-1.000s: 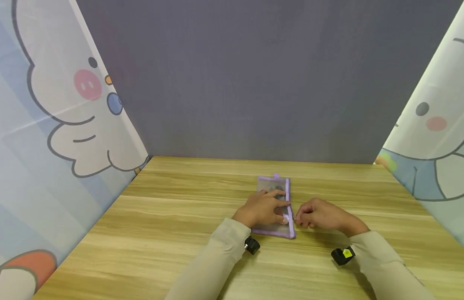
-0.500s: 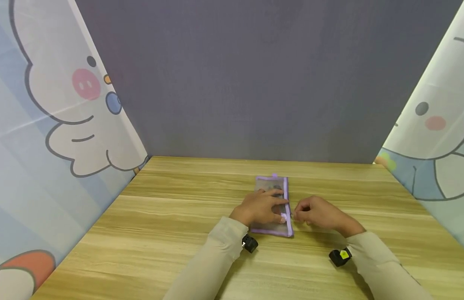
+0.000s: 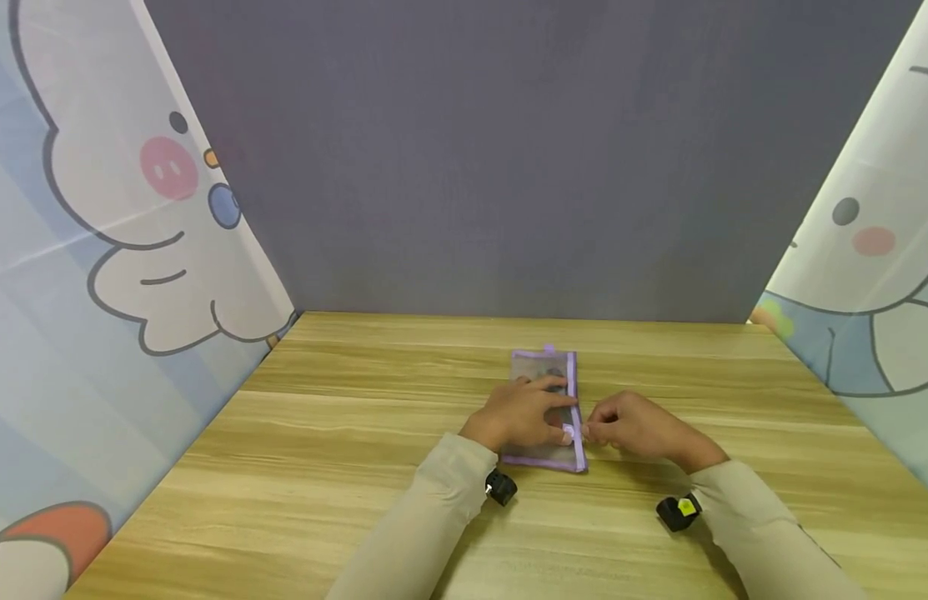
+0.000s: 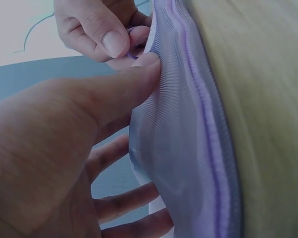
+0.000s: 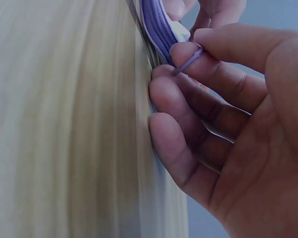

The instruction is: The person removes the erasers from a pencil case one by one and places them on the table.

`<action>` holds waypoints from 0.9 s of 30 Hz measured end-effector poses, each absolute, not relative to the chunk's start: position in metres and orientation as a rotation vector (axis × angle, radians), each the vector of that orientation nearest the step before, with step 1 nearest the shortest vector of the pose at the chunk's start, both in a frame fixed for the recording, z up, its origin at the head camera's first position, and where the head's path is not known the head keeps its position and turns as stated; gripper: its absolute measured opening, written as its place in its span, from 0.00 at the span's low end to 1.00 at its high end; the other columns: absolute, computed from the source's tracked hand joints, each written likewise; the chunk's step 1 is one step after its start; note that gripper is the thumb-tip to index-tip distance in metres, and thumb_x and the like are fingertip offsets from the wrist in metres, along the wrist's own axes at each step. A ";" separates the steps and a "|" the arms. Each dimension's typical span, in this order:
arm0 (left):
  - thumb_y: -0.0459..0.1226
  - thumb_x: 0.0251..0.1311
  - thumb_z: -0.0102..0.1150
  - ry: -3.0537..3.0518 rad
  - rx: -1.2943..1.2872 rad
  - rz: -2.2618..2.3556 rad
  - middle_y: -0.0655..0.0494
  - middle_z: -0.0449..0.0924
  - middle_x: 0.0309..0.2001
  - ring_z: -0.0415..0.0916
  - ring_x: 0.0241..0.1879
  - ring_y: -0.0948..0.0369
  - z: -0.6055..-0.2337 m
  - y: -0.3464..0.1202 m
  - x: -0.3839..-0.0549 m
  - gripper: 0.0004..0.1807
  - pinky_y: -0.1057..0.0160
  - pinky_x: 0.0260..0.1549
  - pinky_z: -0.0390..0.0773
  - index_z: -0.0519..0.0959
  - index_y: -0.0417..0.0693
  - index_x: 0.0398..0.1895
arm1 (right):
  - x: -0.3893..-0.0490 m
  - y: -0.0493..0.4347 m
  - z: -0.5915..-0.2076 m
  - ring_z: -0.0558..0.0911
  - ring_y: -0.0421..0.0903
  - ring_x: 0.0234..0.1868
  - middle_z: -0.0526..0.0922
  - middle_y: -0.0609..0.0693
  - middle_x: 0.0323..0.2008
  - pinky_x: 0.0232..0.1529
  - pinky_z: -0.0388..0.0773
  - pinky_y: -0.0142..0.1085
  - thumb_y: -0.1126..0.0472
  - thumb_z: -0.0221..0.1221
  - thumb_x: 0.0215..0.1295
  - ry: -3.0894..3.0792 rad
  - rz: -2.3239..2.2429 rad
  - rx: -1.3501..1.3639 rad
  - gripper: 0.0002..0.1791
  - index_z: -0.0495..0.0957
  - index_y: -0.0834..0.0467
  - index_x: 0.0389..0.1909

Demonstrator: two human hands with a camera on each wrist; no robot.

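A mesh zipper pouch (image 3: 534, 455) with purple edging lies flat on the table. My left hand (image 3: 518, 415) rests on top of it with fingers spread, its thumb close to a small pale purple tab (image 3: 569, 432) by the right border. Beside that border, my right hand (image 3: 634, 427) pinches a thin purple zipper pull (image 5: 189, 62) between thumb and index finger. Its other fingers curl loosely in the right wrist view. Something dark and blurred shows through the mesh near the pouch's far end; part of the pouch is hidden under the left hand.
The wood-grain table (image 3: 343, 400) reaches back to a dark grey panel (image 3: 464, 167). Cartoon-printed cloths (image 3: 51, 333) hang on both sides. Each wrist wears a small black camera (image 3: 501, 487) on a light sleeve.
Pouch and both hands sit slightly further left in the head view, as does the background on the left. The right hand keeps its pinch beside the pouch's border; the left hand keeps its pose.
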State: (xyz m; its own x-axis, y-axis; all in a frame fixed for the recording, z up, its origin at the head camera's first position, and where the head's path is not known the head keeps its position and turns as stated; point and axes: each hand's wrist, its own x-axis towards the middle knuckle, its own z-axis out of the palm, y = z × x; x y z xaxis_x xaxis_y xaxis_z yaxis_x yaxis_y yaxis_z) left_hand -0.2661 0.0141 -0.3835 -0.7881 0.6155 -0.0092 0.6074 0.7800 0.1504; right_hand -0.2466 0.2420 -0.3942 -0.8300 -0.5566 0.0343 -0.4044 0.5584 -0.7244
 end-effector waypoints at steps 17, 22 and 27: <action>0.62 0.58 0.64 2.947 0.981 0.257 0.75 0.57 0.74 0.66 0.67 0.53 -0.389 0.015 -0.268 0.33 0.53 0.56 0.74 0.71 0.79 0.69 | -0.242 0.239 -0.386 0.66 0.33 0.18 0.79 0.45 0.21 0.19 0.64 0.27 0.63 0.62 0.68 2.432 -1.082 -0.946 0.15 0.81 0.60 0.19; 0.63 0.58 0.63 2.949 0.983 0.237 0.74 0.57 0.75 0.66 0.66 0.52 -0.389 0.016 -0.268 0.33 0.52 0.56 0.74 0.71 0.79 0.69 | -0.239 0.240 -0.381 0.63 0.32 0.17 0.81 0.48 0.21 0.19 0.61 0.26 0.60 0.61 0.69 2.362 -1.056 -0.934 0.15 0.84 0.59 0.22; 0.63 0.59 0.63 2.947 0.982 0.227 0.75 0.56 0.75 0.66 0.67 0.52 -0.388 0.017 -0.268 0.33 0.51 0.56 0.74 0.71 0.79 0.69 | -0.238 0.241 -0.379 0.63 0.33 0.18 0.81 0.50 0.22 0.19 0.61 0.26 0.59 0.61 0.70 2.351 -1.046 -0.915 0.15 0.84 0.60 0.23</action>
State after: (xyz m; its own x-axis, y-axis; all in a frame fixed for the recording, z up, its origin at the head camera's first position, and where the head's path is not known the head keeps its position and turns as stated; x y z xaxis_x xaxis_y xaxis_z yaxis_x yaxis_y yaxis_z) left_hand -0.2677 0.0165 -0.3882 -0.8009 0.5985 0.0208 0.5946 0.7906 0.1465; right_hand -0.2381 0.2411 -0.3795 -0.7015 -0.7060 -0.0975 -0.4002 0.5034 -0.7658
